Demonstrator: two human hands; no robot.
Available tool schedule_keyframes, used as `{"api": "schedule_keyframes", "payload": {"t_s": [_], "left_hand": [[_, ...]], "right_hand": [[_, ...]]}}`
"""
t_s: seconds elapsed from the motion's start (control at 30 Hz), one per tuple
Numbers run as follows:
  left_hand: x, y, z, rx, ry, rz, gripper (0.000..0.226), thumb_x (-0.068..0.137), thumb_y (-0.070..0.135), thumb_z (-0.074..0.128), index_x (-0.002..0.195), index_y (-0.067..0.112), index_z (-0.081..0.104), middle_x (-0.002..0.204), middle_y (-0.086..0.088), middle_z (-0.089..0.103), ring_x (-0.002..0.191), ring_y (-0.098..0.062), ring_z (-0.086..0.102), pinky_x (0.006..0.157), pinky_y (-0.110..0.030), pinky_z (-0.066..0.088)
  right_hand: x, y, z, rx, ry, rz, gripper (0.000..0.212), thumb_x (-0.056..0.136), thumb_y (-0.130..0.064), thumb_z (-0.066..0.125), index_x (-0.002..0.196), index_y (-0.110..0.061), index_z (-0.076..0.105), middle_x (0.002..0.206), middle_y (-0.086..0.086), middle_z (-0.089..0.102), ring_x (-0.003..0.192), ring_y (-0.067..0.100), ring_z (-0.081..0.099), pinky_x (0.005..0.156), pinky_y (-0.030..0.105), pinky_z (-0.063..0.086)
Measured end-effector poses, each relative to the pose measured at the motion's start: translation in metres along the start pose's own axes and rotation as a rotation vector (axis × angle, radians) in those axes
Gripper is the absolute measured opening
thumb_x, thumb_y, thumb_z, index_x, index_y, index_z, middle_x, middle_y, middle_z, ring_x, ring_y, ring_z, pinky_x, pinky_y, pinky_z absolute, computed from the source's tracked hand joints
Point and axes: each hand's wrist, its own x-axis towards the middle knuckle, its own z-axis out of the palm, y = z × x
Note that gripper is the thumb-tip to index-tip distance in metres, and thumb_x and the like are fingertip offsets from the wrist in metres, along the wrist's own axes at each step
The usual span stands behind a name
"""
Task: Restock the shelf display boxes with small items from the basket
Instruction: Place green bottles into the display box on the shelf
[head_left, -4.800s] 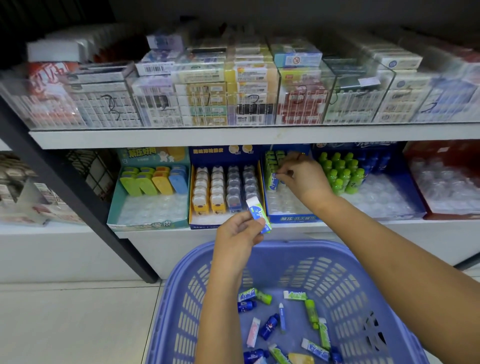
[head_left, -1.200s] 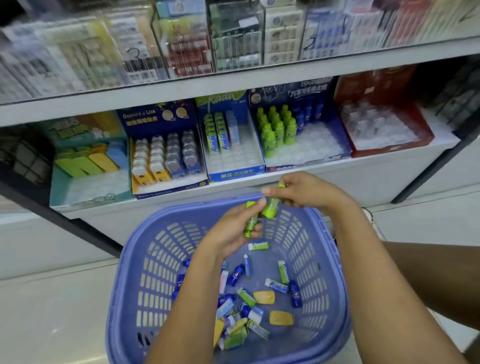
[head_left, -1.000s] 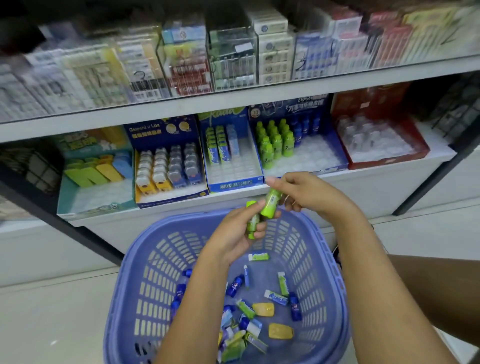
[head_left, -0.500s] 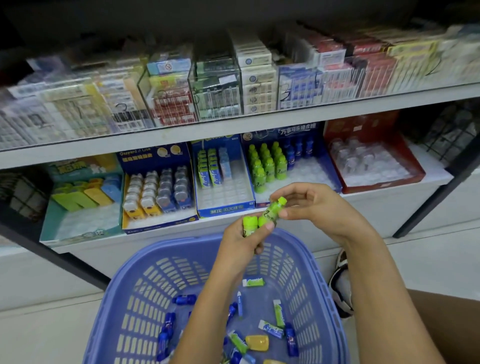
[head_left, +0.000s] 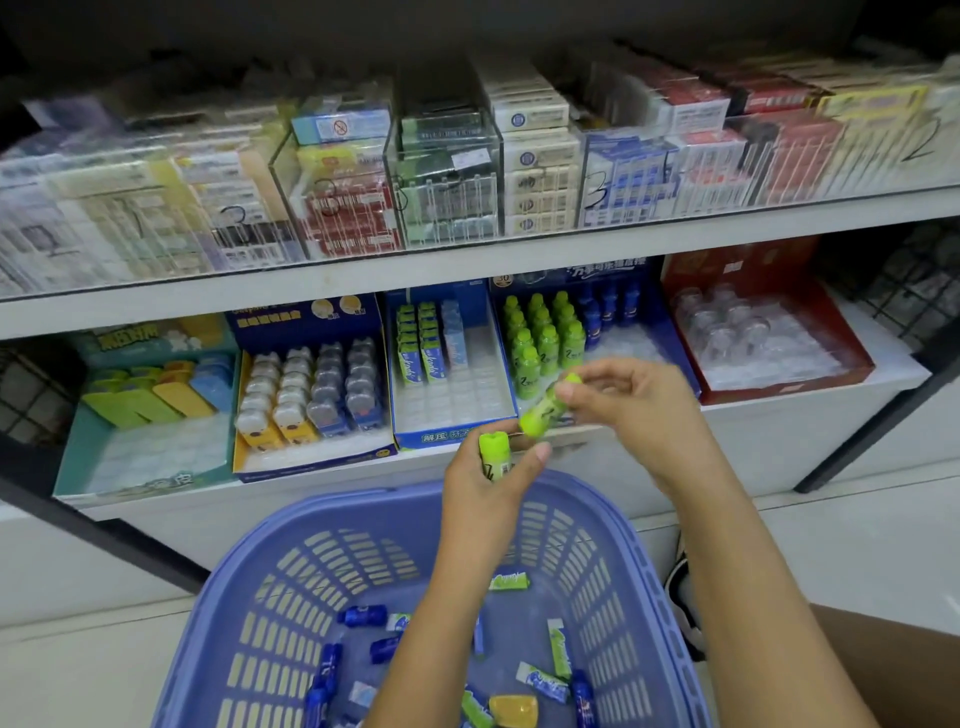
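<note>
My left hand (head_left: 485, 491) holds one small green bottle (head_left: 494, 454) upright above the blue basket (head_left: 270, 597). My right hand (head_left: 631, 402) pinches a second green bottle (head_left: 543, 413), tilted, just in front of the blue display box (head_left: 670, 332) with rows of green and dark blue bottles. In the basket lie several small items: blue bottles, green-and-white packs and a yellow case (head_left: 514, 711). My left forearm hides part of the basket floor.
On the lower shelf, from left: a teal display box (head_left: 78, 457), a yellow-and-blue box (head_left: 311, 457), a narrow blue box (head_left: 452, 436) and a red box (head_left: 779, 384). The upper shelf (head_left: 467, 270) holds clear cases of packs. White floor lies either side of the basket.
Both hands have risen from inside the basket toward the lower shelf, each with a green bottle. The right hand has drawn its bottle away from the left one, up and to the right.
</note>
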Motion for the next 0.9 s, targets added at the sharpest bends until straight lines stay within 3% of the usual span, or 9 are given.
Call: {"api": "schedule_keyframes", "payload": {"t_s": [0.13,0.27,0.5,0.63,0.8,0.9], "left_hand": [[0.004,0.002,-0.005,-0.108,0.020,-0.163,0.029,0.093,0.040,0.052,0.090,0.015,0.067,0.062,0.005,0.059,0.050,-0.008,0.048,0.051,-0.018,0.043],[0.009,0.010,-0.007,-0.459,0.023,-0.333,0.034,0.100,0.024,0.039,0.090,0.004,0.065,0.062,-0.002,0.055,0.046,-0.010,0.048,0.041,-0.022,0.040],[0.012,0.014,-0.013,-0.642,-0.013,-0.425,0.033,0.099,0.022,0.033,0.092,0.002,0.059,0.062,-0.003,0.049,0.049,-0.014,0.047,0.040,-0.021,0.039],[0.011,0.013,-0.014,-0.658,-0.009,-0.415,0.033,0.100,0.021,0.034,0.095,0.001,0.060,0.062,-0.004,0.048,0.054,-0.015,0.047,0.045,-0.023,0.046],[0.010,0.009,-0.013,-0.432,0.031,-0.377,0.030,0.099,0.023,0.041,0.100,0.009,0.067,0.080,0.000,0.054,0.070,-0.009,0.046,0.056,-0.020,0.037],[0.011,0.008,-0.015,-0.382,0.013,-0.369,0.028,0.099,0.025,0.044,0.102,0.013,0.068,0.083,0.005,0.058,0.068,-0.005,0.049,0.058,-0.017,0.037]], "right_hand": [[0.036,-0.012,-0.016,-0.261,0.179,-0.200,0.014,0.072,-0.021,0.080,0.082,-0.022,0.070,0.074,-0.008,0.070,0.068,0.001,0.065,0.066,0.014,0.052],[0.065,-0.006,-0.008,-0.433,0.104,-0.262,0.021,0.074,-0.017,0.078,0.093,-0.011,0.071,0.081,0.005,0.069,0.075,0.015,0.065,0.069,0.018,0.051],[0.082,0.012,-0.001,-0.557,-0.030,-0.274,0.023,0.072,-0.020,0.080,0.092,-0.013,0.071,0.076,-0.001,0.065,0.066,-0.002,0.058,0.062,0.005,0.044],[0.083,0.011,-0.002,-0.553,-0.024,-0.265,0.025,0.072,-0.021,0.080,0.093,-0.010,0.072,0.076,0.000,0.066,0.065,-0.004,0.057,0.061,0.001,0.043],[0.078,0.011,0.003,-0.703,-0.074,-0.271,0.030,0.075,-0.023,0.077,0.102,-0.010,0.071,0.086,0.005,0.067,0.079,0.015,0.064,0.078,0.027,0.052],[0.076,0.014,0.005,-0.657,-0.047,-0.266,0.032,0.075,-0.022,0.078,0.103,-0.009,0.071,0.082,0.001,0.065,0.072,0.008,0.060,0.070,0.016,0.046]]}}
